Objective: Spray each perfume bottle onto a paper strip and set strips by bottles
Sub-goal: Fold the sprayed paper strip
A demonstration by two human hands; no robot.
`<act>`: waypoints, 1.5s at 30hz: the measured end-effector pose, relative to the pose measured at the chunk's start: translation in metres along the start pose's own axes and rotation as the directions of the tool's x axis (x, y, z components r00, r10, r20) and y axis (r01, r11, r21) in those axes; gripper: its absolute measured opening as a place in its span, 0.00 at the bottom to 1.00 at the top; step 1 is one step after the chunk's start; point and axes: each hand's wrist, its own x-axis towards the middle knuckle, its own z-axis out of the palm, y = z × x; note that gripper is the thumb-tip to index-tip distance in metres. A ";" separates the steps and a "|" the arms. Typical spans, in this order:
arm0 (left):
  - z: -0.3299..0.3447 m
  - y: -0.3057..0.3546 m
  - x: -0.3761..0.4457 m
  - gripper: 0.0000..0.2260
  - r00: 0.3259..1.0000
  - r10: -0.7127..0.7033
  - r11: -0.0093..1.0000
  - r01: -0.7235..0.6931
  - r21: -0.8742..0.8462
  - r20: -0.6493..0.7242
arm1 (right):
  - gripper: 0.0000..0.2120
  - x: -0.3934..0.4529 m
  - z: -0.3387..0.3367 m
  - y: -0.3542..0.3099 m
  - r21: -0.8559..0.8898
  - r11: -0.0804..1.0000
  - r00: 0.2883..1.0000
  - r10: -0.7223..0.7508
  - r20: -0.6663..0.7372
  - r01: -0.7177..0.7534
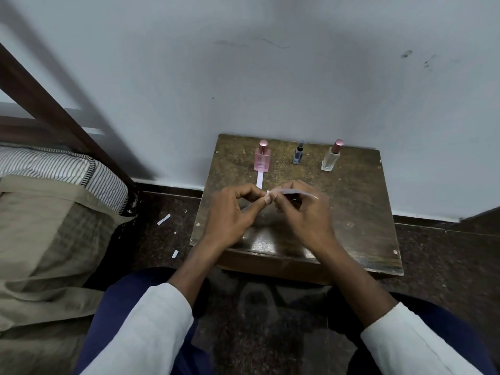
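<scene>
Against a pale wall, our small wooden table (351,212) carries three bottles. One strip (259,182) lies by the pink bottle (262,159). Our left hand (230,215) and right hand (303,209) pinch a thin white paper strip (295,191); next, probably, spraying the blue bottle (298,152).

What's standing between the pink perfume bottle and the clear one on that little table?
In the head view, a small dark blue spray bottle stands between the pink bottle and the clear bottle, apart from both, near the wall edge of the table.
</scene>
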 end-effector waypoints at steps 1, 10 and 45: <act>-0.001 0.001 0.000 0.04 1.000 -0.001 1.000 0.001 0.001 -0.008 | 0.04 0.006 -0.005 0.008 -0.001 0.994 0.989 0.111 -0.098 -0.111; -0.009 -0.028 0.010 0.06 0.961 -0.275 0.951 0.267 -0.158 -0.034 | 0.04 0.010 -0.019 0.023 0.102 0.926 0.915 0.376 -0.148 -0.364; 0.022 -0.036 0.035 0.06 0.989 -0.150 0.974 0.149 0.168 -0.011 | 0.13 0.012 -0.010 0.061 -0.511 0.847 0.958 0.011 0.286 0.143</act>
